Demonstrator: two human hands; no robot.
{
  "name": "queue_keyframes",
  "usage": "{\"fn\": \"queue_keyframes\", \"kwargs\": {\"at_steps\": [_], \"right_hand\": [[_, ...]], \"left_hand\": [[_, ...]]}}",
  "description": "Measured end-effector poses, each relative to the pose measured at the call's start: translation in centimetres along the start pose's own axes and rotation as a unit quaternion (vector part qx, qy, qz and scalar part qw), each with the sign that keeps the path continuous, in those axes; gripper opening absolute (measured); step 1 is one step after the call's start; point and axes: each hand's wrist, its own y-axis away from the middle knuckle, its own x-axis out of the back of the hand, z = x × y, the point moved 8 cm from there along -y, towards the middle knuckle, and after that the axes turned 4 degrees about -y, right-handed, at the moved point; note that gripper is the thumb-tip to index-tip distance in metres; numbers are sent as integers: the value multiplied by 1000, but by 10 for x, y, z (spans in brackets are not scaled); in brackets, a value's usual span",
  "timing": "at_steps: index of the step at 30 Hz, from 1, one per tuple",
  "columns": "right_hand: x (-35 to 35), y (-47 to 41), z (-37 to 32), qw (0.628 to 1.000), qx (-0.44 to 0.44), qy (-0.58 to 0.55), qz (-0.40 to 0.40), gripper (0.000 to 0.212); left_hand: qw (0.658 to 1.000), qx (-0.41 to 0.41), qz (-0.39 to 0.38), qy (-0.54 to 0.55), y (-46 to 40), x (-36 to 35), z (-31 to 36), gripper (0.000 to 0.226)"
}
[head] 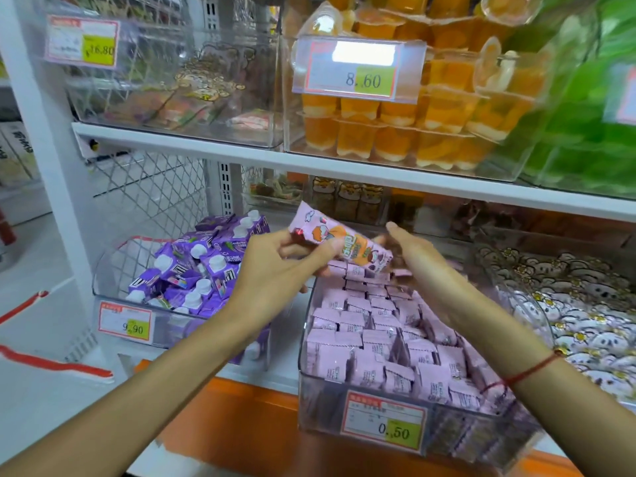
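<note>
Bright, even shop light; glare on the price tag (358, 68); blurred, bowed edges.

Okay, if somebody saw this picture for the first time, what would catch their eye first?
Mid-frame, the left hand grips a pink packet with a cartoon print, and the blurred right hand is at its other end. Just below sits a clear bin packed with pale packs, with a 0.50 tag on its front. On the shelf above, stacked orange cups glow behind an 8.60 tag.
</note>
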Motion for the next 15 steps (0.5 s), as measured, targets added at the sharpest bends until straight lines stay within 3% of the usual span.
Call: {"fn": "queue_keyframes", "kwargs": {"at_steps": [2, 4, 7, 11, 15], "right_hand": [[-3, 5, -19, 994, 108, 9, -20, 36], [-15, 19, -37, 975, 201, 30, -92, 32], [-32, 35, -51, 937, 296, 99, -157, 35], [-20, 37, -58, 915, 384, 93, -80, 32], [4, 10, -41, 917, 359, 161, 70, 31]], "left_hand": [[1000, 10, 9, 0, 1, 1, -5, 11], [1000, -2, 14, 3, 1, 0, -3, 10], [999, -33, -2, -15, 0, -5, 1, 24], [998, -55, -16, -6, -1, -3, 3, 36], [985, -33, -7, -172, 0, 5, -14, 43]]}}
